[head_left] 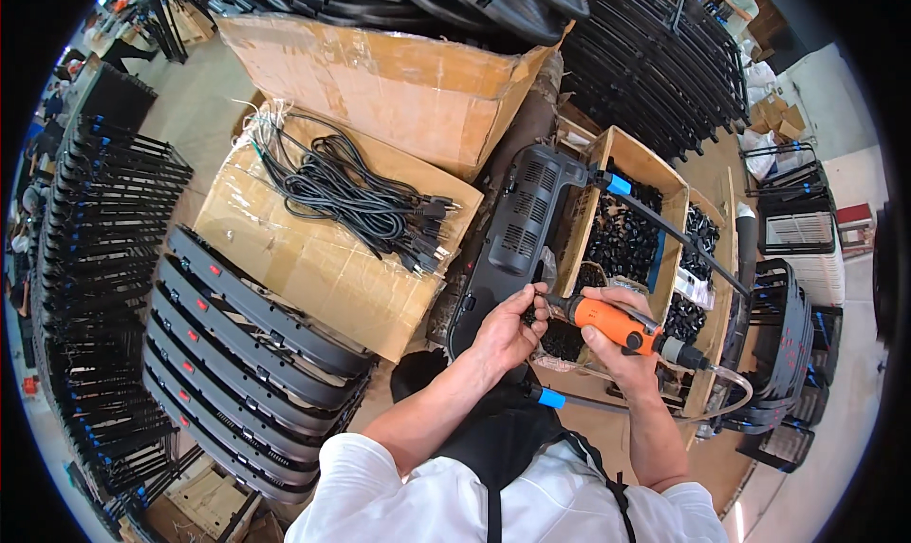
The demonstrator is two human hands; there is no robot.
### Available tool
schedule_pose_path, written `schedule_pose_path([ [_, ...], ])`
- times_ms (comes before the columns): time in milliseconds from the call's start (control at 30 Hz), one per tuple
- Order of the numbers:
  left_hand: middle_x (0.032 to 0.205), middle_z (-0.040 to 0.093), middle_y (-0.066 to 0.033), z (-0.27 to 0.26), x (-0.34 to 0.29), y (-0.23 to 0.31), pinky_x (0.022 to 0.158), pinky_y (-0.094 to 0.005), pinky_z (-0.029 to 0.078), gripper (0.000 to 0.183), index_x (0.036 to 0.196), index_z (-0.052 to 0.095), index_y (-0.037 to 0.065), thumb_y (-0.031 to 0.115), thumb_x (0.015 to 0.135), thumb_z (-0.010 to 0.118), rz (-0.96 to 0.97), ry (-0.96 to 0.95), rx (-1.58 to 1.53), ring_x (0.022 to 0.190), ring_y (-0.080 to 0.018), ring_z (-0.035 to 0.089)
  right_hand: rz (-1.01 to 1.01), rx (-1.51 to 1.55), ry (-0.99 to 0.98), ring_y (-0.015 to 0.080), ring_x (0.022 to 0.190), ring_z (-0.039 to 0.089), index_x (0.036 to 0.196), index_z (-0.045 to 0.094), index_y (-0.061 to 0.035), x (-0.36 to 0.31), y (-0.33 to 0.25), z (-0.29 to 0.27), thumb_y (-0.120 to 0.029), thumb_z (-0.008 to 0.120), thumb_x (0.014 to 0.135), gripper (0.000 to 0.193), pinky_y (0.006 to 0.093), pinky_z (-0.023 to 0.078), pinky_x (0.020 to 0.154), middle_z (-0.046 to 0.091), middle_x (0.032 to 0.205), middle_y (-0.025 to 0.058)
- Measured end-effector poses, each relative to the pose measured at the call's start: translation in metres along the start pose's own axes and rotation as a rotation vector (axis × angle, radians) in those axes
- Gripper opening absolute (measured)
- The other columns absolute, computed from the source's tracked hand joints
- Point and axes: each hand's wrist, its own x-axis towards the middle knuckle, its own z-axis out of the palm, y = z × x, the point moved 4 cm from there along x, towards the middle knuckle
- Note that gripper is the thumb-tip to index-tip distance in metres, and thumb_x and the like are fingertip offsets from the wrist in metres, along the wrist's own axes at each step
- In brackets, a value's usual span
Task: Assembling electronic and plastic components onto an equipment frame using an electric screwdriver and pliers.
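Note:
My right hand [622, 348] is wrapped round an orange power screwdriver [612, 323], whose hose trails off to the right. The tool's tip points left, toward my left hand [512, 329]. That hand is closed in a pinch at the tip; whatever its fingers hold is too small to make out. Just beyond my hands lies a black plastic housing [522, 211] with slotted vents. A dark bar with blue ends [619, 184] runs from the housing across the bins at the right.
A wooden bin [626, 230] of small black parts stands right of the housing. Bundled black power cables [351, 192] lie on cardboard [256, 258] at the left. Curved black panels [247, 353] are stacked nearer me. A large carton [380, 87] stands behind, and frames [655, 49] fill the far right.

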Motion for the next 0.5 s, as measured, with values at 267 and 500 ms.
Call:
schedule_pose_path([
  [267,0.092,0.064,0.0015,0.018,-0.003,0.019,0.068,-0.0251,0.047,0.029,0.126,0.066,0.006,0.031,0.112,0.058,0.055,-0.037,-0.108,0.079,-0.0104,0.058,0.023,-0.060,-0.062,0.0239,0.122,0.067,0.134,0.056,-0.0034,0.055,-0.010,0.020,-0.003,0.082,0.088,0.053,0.0405,0.053,0.108,0.069,0.132,0.0151],
  [500,0.085,0.060,0.0031,-0.022,-0.060,0.061,0.057,-0.0230,0.040,0.031,0.135,0.066,0.001,0.016,0.111,0.052,0.381,0.238,0.484,0.067,-0.0062,0.050,0.048,-0.008,-0.132,0.0238,0.120,0.067,0.135,0.057,-0.0022,0.099,-0.007,0.030,-0.005,0.082,0.088,0.053,0.0402,0.053,0.107,0.070,0.132,0.0158],
])
